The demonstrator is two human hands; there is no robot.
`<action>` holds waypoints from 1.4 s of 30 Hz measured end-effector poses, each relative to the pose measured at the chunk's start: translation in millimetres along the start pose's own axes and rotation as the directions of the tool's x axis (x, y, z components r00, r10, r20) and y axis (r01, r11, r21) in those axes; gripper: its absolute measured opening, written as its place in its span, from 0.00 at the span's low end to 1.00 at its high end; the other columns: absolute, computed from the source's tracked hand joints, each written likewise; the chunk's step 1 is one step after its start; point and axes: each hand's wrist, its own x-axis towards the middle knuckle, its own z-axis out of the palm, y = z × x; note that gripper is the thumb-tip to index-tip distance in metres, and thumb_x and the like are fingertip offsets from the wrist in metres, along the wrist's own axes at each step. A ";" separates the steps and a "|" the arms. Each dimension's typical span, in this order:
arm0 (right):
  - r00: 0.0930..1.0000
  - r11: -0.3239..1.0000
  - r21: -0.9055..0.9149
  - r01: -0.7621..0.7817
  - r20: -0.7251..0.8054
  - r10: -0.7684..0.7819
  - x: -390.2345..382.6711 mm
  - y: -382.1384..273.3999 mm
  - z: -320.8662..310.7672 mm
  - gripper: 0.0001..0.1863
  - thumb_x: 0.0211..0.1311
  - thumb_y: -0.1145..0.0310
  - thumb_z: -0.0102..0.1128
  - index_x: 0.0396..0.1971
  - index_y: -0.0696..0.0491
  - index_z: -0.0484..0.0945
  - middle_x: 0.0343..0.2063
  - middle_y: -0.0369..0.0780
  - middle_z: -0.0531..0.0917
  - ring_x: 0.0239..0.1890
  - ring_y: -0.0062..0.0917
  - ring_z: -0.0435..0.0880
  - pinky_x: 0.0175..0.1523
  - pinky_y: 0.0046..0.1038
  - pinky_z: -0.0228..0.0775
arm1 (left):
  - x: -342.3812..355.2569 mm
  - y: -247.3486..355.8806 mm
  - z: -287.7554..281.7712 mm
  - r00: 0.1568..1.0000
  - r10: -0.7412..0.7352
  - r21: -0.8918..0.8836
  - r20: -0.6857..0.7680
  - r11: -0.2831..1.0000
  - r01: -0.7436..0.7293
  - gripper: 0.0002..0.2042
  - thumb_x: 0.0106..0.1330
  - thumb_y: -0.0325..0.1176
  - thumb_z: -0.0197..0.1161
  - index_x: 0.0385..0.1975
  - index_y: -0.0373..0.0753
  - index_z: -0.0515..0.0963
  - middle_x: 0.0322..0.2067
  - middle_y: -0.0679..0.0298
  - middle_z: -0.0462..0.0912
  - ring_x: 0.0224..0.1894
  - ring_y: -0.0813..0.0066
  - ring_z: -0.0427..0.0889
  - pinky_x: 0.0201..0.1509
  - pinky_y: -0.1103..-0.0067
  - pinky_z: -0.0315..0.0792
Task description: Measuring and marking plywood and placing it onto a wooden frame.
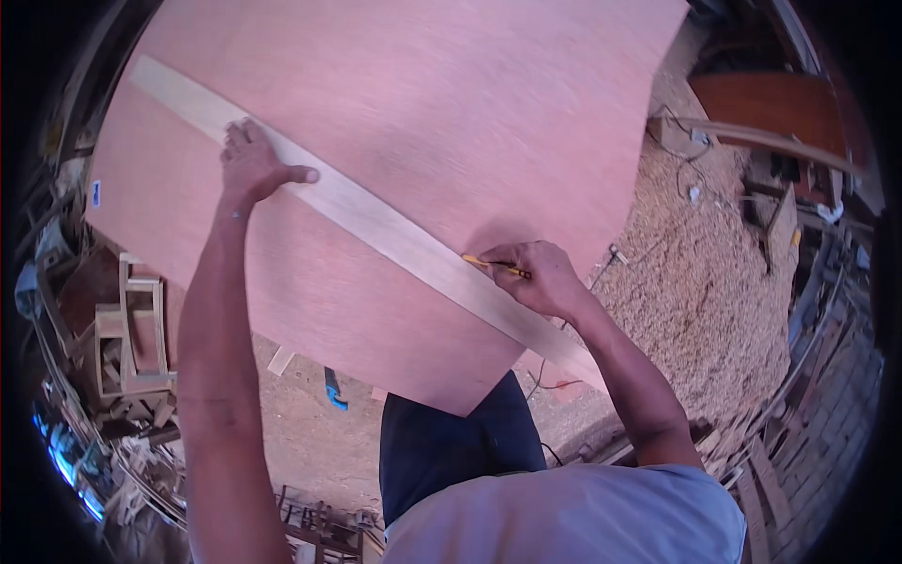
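Note:
A large pinkish plywood sheet [395,85] spreads out in front of me. Across it, slanting from far left to near right, lies a long pale wooden board [376,223], its near right end sticking out past the sheet's edge. My left hand [256,167] presses on the board toward its far end, fingers spread and thumb stretched along it. In my right hand [536,275] is a yellow pencil [498,266], gripped between the fingers. Its tip end is at the board's far edge, over the plywood.
Heaped wood shavings [705,301] cover the floor at right, with a cable [691,174] on them. A reddish-brown panel [775,108] stands at far right. Wooden frames [141,329] and scraps lie at left. A blue-handled tool [334,390] rests on the floor below the sheet.

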 end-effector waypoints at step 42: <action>0.916 0.954 0.220 0.205 -0.387 -0.107 23.0 26.9 78.4 0.19 0.72 0.54 0.62 0.58 0.44 0.86 0.39 0.46 0.91 0.45 0.44 0.90 0.51 0.47 0.82 | -163.4 183.2 64.7 0.987 -0.018 0.070 0.157 0.998 0.007 0.81 0.41 0.68 0.87 0.80 0.19 0.37 0.81 0.26 0.39 0.82 0.25 0.48 0.84 0.49 0.53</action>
